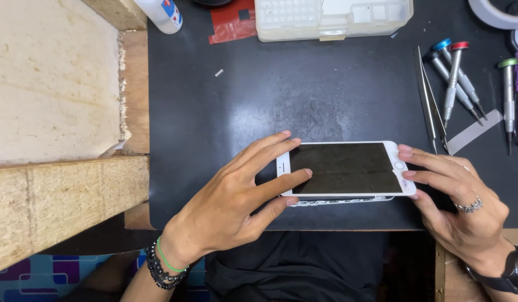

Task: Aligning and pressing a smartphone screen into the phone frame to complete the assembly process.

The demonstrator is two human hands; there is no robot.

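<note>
A white smartphone [348, 168] with a dark screen lies lengthwise on a black mat [281, 95]. Its screen panel sits slightly lifted, with the metal edge of the body showing along the near side. My left hand [236, 201] grips the phone's left end, fingers spread over the screen and the near edge. My right hand [454, 201] holds the right end by the home button, fingertips on the top face and the edge. A ring is on my right hand, and a watch on that wrist.
Several screwdrivers [454, 72] and tweezers [429, 100] lie at the right of the mat. A clear plastic parts box [331, 19], a red sheet [231, 22] and a white bottle [161, 14] stand at the back. Wooden boards [57, 196] border the left. A tape roll [493, 14] sits far right.
</note>
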